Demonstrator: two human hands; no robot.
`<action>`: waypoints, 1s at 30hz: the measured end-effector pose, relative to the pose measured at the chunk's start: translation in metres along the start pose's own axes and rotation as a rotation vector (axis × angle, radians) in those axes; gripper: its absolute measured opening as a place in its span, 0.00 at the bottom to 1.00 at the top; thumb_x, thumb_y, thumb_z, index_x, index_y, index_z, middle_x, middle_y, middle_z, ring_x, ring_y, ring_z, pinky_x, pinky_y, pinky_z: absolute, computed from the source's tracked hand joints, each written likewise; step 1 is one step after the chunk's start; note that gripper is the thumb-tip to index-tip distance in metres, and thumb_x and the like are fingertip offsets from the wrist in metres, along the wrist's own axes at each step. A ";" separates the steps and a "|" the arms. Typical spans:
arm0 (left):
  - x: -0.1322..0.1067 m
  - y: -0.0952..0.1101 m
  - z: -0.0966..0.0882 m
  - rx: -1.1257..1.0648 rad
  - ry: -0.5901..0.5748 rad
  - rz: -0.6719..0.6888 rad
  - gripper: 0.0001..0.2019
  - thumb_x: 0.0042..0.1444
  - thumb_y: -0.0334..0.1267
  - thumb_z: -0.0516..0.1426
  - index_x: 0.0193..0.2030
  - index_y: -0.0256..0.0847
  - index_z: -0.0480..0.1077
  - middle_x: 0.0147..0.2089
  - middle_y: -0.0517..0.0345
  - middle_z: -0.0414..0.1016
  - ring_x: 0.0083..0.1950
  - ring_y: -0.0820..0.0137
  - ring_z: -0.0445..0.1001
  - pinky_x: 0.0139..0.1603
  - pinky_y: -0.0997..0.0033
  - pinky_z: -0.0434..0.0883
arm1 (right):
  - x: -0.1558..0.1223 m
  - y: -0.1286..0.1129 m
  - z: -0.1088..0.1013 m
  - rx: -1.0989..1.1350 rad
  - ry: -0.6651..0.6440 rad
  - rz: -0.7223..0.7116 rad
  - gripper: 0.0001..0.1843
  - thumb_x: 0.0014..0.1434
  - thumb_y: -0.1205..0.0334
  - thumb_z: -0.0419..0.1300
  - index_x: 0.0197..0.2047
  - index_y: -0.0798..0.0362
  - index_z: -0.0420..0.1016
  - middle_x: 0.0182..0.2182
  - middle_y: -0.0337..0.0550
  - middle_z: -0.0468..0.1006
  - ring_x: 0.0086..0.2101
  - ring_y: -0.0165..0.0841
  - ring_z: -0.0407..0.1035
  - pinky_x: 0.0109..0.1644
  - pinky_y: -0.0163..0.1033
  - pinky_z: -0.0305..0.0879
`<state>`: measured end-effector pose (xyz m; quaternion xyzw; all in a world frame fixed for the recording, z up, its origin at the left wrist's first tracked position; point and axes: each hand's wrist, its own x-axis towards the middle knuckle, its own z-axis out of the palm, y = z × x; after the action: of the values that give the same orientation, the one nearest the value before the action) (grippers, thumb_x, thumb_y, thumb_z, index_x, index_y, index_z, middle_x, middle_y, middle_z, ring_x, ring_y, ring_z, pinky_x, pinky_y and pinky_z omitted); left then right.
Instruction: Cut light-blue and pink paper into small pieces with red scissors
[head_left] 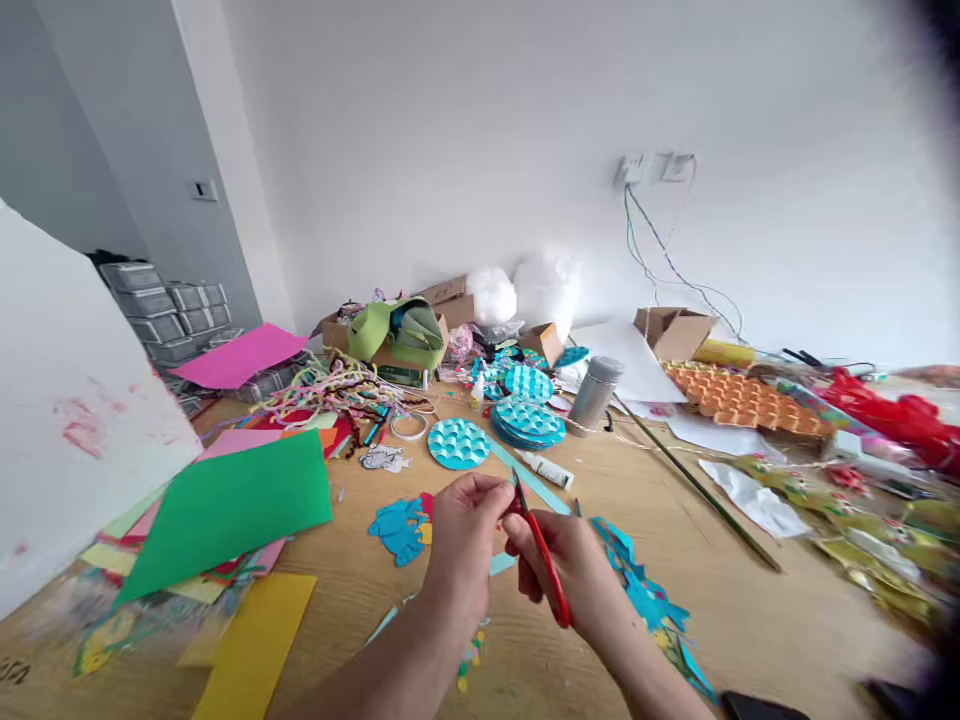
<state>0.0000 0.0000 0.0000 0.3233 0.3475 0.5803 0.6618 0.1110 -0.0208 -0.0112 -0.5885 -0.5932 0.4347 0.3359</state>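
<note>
My right hand (566, 560) is closed round a pair of scissors (541, 555) with red handles, their dark blades pointing up and away. Close beside it my left hand (466, 515) pinches something small near the blades; it is hidden by the fingers. Left of that hand lies a blue fish-shaped paper cutout (400, 530). Beyond the hands are a light-blue scalloped paper disc (458, 443), a stack of similar discs (528, 424), a pale blue paper strip (536, 480) and a white glue bottle (549, 468). Blue paper scraps (641, 590) lie to the right.
Coloured sheets, a green one (240, 510) on top, cover the left side. A grey canister (597, 395) stands behind the glue. A long green stick (697, 485), an orange egg tray (742, 400) and red plastic (892, 415) lie right. Pipe cleaners (337, 385) are heaped back left.
</note>
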 end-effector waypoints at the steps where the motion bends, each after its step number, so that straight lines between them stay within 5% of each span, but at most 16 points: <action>1: 0.000 0.000 0.000 0.004 0.002 0.007 0.08 0.43 0.38 0.61 0.26 0.35 0.70 0.23 0.60 0.69 0.23 0.72 0.68 0.21 0.73 0.63 | -0.001 -0.001 0.000 -0.004 0.001 -0.002 0.33 0.54 0.30 0.49 0.25 0.55 0.68 0.13 0.40 0.70 0.13 0.26 0.60 0.16 0.30 0.52; 13: 0.000 0.007 0.000 0.091 0.009 0.062 0.05 0.43 0.35 0.60 0.24 0.35 0.72 0.25 0.55 0.76 0.25 0.73 0.70 0.27 0.76 0.66 | -0.004 -0.006 -0.006 -0.035 -0.021 -0.005 0.26 0.54 0.38 0.56 0.23 0.55 0.67 0.12 0.37 0.69 0.13 0.27 0.62 0.17 0.29 0.53; 30: 0.003 0.010 0.000 0.103 0.021 0.046 0.05 0.42 0.35 0.61 0.24 0.35 0.71 0.22 0.57 0.75 0.25 0.73 0.72 0.29 0.76 0.67 | -0.007 -0.012 -0.009 -0.069 -0.024 0.037 0.27 0.52 0.36 0.56 0.22 0.54 0.66 0.11 0.36 0.68 0.13 0.26 0.60 0.16 0.29 0.51</action>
<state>-0.0056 0.0039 0.0078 0.3587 0.3761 0.5801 0.6271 0.1145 -0.0260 0.0038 -0.6055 -0.6007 0.4271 0.3002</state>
